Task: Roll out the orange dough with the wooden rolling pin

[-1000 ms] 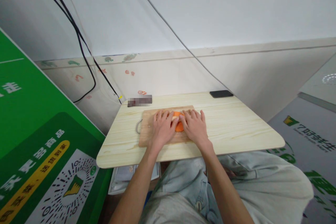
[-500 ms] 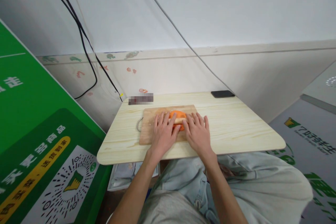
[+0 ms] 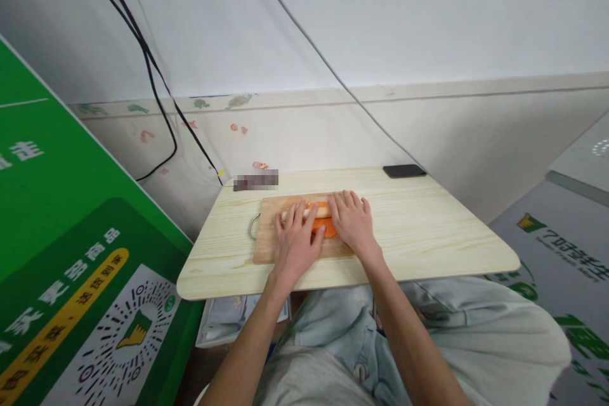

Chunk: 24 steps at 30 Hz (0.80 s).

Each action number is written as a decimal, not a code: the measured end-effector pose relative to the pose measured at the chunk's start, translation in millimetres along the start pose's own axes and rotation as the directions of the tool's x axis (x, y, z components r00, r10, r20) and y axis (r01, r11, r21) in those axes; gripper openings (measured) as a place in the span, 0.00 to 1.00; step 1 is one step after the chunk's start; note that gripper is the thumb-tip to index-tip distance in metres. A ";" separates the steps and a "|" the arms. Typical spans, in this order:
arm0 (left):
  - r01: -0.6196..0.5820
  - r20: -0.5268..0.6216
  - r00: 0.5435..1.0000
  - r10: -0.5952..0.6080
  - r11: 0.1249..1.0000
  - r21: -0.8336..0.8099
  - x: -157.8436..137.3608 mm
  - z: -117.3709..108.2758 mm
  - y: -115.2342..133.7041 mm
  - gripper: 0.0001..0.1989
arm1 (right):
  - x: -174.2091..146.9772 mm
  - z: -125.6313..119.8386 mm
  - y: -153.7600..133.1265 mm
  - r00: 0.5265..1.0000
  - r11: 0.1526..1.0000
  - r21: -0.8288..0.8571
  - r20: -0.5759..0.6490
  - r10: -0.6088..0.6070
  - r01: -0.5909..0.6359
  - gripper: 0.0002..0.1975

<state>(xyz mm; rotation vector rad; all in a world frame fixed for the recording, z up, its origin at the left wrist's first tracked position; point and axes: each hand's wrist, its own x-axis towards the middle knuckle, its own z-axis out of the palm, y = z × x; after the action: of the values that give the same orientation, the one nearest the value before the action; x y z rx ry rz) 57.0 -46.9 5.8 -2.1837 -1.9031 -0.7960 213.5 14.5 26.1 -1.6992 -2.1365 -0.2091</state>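
Observation:
A pale wooden rolling pin (image 3: 323, 212) lies crosswise over a flat, bright orange sheet that looks like dough (image 3: 329, 228). Both rest on a wooden cutting board (image 3: 265, 248) with a metal loop handle at its left. On the pin's left part, my left hand (image 3: 297, 236) lies with fingers spread and stretched over it, thumb near the dough. My right hand (image 3: 354, 223) lies flat over the pin's right part, fingers extended. Neither hand is wrapped round the pin. The hands hide both ends of it and some of the dough's edges.
The board sits on a light wood-grain table (image 3: 442, 235) against the wall. A black phone (image 3: 404, 170) lies at the back right, a blurred-out object (image 3: 255, 180) at the back left. Cables hang along the wall. A green printed panel (image 3: 95, 216) stands to the left.
The rolling pin has moved slightly away from me and is tilted, its right side farther away. My right hand has shifted forward and left; more orange dough shows in front of the pin.

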 end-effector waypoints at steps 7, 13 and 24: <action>0.010 0.001 1.000 -0.010 1.000 -0.018 -0.8 -0.5 -1.1 0.24 | -35.1 8.5 -1.6 0.992 0.998 0.015 -0.112 0.065 -0.063 0.29; -0.001 0.005 1.000 0.001 0.999 -0.051 -0.6 0.9 -2.9 0.26 | -18.0 -8.0 -7.7 0.994 0.993 -0.045 0.008 -0.111 0.111 0.28; 0.028 -0.151 0.986 -0.072 0.960 -0.278 -2.1 8.1 -18.3 0.37 | 29.7 -6.2 -38.1 0.968 0.982 -0.016 0.175 -0.181 0.187 0.26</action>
<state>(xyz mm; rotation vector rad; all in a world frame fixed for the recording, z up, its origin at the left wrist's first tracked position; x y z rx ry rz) 41.8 -41.8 -6.4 -2.1463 -1.8710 -1.2743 172.9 29.6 48.5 -1.5873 -2.4340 -0.1537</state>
